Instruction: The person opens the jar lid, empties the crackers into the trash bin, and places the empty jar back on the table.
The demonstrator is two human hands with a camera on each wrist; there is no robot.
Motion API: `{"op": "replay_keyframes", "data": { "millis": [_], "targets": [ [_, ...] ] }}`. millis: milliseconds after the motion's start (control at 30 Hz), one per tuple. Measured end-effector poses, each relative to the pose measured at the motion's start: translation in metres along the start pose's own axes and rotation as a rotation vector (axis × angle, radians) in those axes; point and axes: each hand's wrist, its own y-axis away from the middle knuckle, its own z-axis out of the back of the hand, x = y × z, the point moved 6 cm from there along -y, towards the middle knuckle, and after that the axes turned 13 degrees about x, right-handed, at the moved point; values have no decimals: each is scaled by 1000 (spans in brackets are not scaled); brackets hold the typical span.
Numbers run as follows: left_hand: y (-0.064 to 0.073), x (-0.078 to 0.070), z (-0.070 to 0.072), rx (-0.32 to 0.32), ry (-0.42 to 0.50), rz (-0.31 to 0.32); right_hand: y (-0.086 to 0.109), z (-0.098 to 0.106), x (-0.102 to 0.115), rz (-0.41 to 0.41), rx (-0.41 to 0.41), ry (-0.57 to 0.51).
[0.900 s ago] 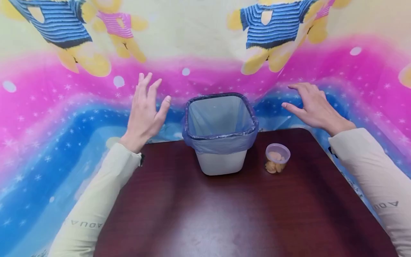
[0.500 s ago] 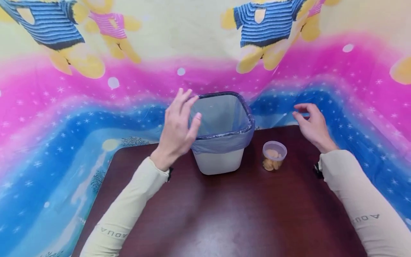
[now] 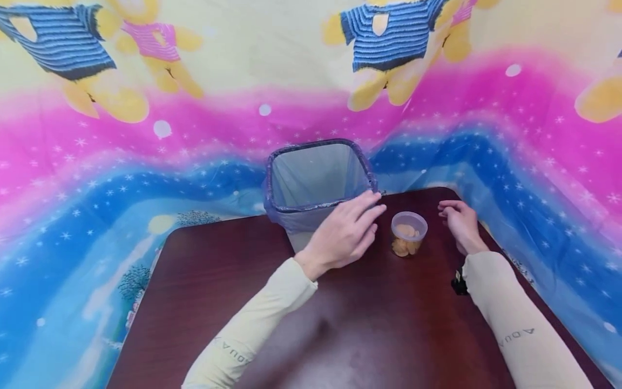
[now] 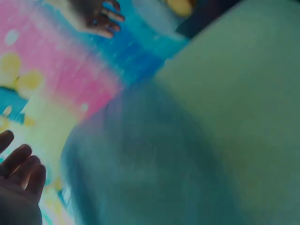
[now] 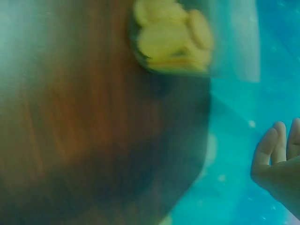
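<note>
A small clear plastic tub (image 3: 409, 233) with several flat yellowish pieces (image 3: 405, 247) in its lower part stands on the table, to the right of a lined waste bin (image 3: 296, 219). My left hand (image 3: 337, 232) hovers in front of the bin and hides part of its front; its fingers point toward the tub and it holds nothing. To the tub's right is my right hand (image 3: 460, 224), apart from it, with loosely bent fingers and nothing in them. The right wrist view shows the yellowish pieces (image 5: 164, 40) close up, blurred.
The dark wooden table (image 3: 218, 302) has rounded far corners. Behind it hangs a printed backdrop (image 3: 218, 119) with bears and stars. A bluish bag covers the bin's rim (image 3: 320, 143).
My left hand has moved right and down, from left of the bin to its front right. The right hand has come down and inward, its fingers more bent. Tub and bin stay put.
</note>
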Motion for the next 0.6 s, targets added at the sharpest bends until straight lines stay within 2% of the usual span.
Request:
{"op": "replay_keyframes", "data": {
  "millis": [67, 267, 400, 500, 600],
  "targets": [
    [-5, -4, -19, 80, 65, 19, 1, -7, -6, -17, 8, 38],
    [-13, -4, -81, 295, 464, 178, -1, -18, -20, -86, -7, 118],
    [-13, 3, -130, 454, 594, 282, -1, -27, -28, -169, -16, 72],
    [-9, 11, -163, 501, 664, 410, 1, -33, -32, -227, -33, 1],
    [-4, 20, -184, 488, 749, 589, 1, -37, -40, -241, -30, -99]
  ]
}}
